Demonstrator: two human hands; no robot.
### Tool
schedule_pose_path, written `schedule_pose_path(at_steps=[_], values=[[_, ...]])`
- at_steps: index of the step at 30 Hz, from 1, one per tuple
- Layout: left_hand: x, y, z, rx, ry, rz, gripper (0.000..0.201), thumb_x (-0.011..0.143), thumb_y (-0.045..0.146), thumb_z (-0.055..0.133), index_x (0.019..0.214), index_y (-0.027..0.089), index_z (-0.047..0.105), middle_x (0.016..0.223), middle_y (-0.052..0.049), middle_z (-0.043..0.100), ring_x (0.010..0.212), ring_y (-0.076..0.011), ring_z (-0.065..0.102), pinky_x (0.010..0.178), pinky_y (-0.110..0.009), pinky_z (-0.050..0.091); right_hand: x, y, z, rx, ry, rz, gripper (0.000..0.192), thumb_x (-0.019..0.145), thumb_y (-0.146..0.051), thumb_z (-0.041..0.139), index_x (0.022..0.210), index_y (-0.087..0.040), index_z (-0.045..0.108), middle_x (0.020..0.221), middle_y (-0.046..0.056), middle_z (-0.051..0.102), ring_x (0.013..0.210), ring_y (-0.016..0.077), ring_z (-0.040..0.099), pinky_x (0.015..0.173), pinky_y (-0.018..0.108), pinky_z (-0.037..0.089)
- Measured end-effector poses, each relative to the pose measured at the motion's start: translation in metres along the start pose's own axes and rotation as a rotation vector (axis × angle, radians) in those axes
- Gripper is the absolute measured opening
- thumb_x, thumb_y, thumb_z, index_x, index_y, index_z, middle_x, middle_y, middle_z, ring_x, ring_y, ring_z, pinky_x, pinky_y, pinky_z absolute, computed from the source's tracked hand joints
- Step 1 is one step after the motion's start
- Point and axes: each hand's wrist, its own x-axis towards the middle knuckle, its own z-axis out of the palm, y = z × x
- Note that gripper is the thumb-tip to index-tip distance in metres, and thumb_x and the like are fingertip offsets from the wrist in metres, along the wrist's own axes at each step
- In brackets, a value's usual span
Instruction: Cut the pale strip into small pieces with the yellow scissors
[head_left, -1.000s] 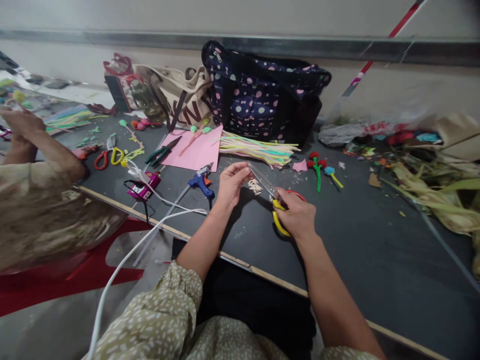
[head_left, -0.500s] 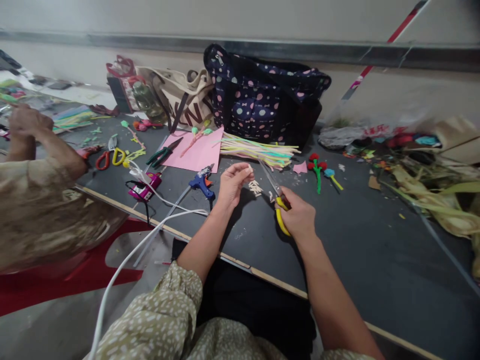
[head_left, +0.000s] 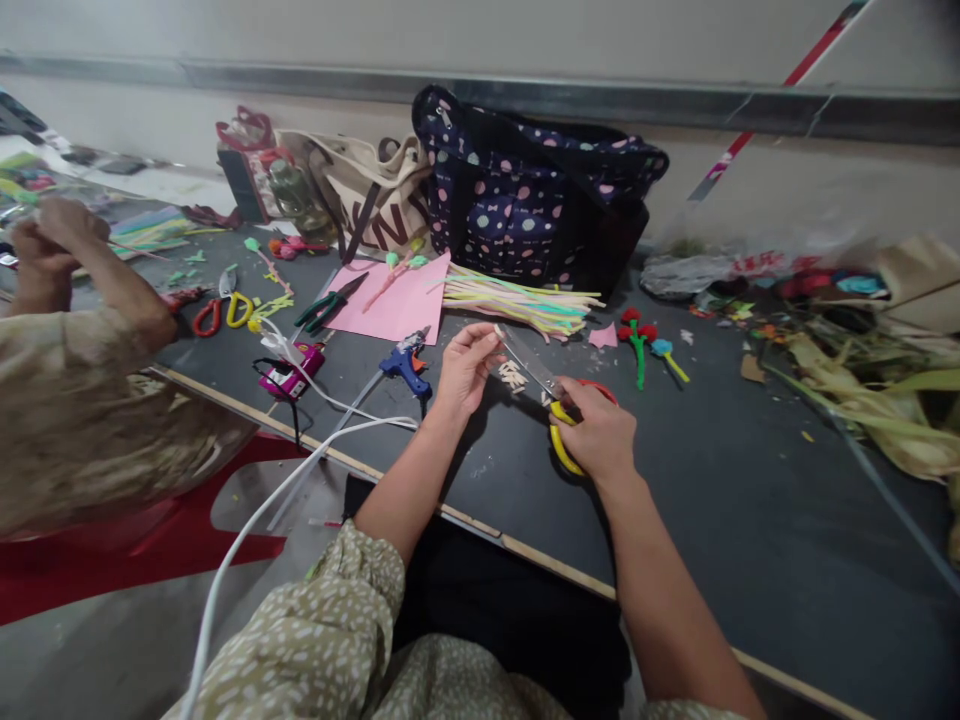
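A small pale strip [head_left: 498, 333] is pinched between the thumb and fingertips of the left hand [head_left: 466, 368], held just above the dark worktop [head_left: 750, 500] near its middle. The blades of the scissors [head_left: 541, 388] reach up to that strip and lie against its end; whether they are parted or closed on it cannot be told. The right hand [head_left: 596, 435] is clamped around the scissors' yellow and red handles, fingers through the loops. Right under the blades lies a little heap of pale cut pieces [head_left: 513, 376] on the worktop.

Just left of the left hand sits a blue glue gun [head_left: 406, 364], and farther left a pink glue gun [head_left: 288, 377], both trailing white cables [head_left: 247, 530] toward the near edge. Behind the hands lie a bundle of yellow and green strips [head_left: 517, 300] and a pink sheet [head_left: 393, 300] with green pliers [head_left: 324, 307] at its edge. To the right of the bundle stand 2 small made flowers, a red one [head_left: 634, 338] and a blue one [head_left: 664, 354]. At the back of the worktop rest a dark dotted bag [head_left: 525, 195] and a beige tote [head_left: 360, 195]. On the far left another person's hand [head_left: 56, 235] works over coloured scraps, with red and yellow scissors [head_left: 217, 312] lying near it
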Motion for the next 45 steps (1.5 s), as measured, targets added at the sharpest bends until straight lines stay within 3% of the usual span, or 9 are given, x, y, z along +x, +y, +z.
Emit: schedule_pose_path(at_steps=[23,45], values=[[0.0005,-0.0010,0.0007,0.065,0.005,0.033,0.032,0.056,0.027,0.086,0.082,0.018,0.070,0.072,0.002,0.066,0.065,-0.0086,0.063,0.063,-0.022,0.051,0.0001,0.0001,0.0006,-0.055,0.039,0.030,0.041,0.077,-0.027,0.059,0.117,-0.024,0.064,0.094,0.003,0.071,0.085,0.0167,0.064,0.068,0.026,0.044],[0.0031,-0.0062,-0.0011,0.004,-0.023,0.044,0.037,0.057,0.023,0.086,0.092,0.019,0.073,0.079,0.001,0.070,0.068,-0.0078,0.063,0.074,-0.023,0.052,0.0002,-0.0064,0.0006,0.002,0.046,0.014,0.038,0.076,-0.022,0.060,0.113,-0.024,0.066,0.091,-0.001,0.072,0.081,0.0139,0.065,0.064,0.023,0.043]])
